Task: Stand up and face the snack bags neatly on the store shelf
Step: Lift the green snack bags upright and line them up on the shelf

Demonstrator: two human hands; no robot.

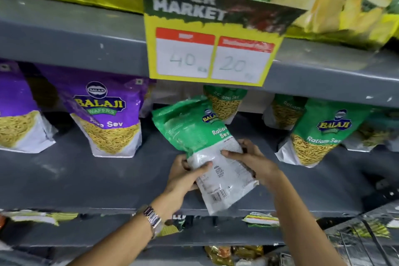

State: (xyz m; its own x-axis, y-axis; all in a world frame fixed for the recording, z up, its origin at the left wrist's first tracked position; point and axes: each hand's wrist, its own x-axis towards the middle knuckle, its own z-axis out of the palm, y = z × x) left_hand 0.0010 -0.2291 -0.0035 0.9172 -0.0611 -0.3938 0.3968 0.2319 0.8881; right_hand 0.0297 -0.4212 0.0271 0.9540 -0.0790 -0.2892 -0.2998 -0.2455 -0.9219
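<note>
**Gripping a green snack bag at mid-shelf**

Both hands clamp one green Ratlami Sev bag [200,136] at the centre of the frame, tilted, its white end overhanging the grey shelf [86,175] edge. The left hand [185,177] grips its lower left side; the right hand [252,160] presses its right side. Purple Aloo Sev bags [108,114] stand upright at left.

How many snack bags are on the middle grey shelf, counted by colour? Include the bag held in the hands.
Purple Aloo Sev plastic bags: 2 (one with its front showing, one cut off by the left edge).
Green Ratlami Sev plastic bags: at least 4 (the held bag, one behind it, one at the back, one standing in front).
Total: at least 6; the blurred far right is unclear.
</note>
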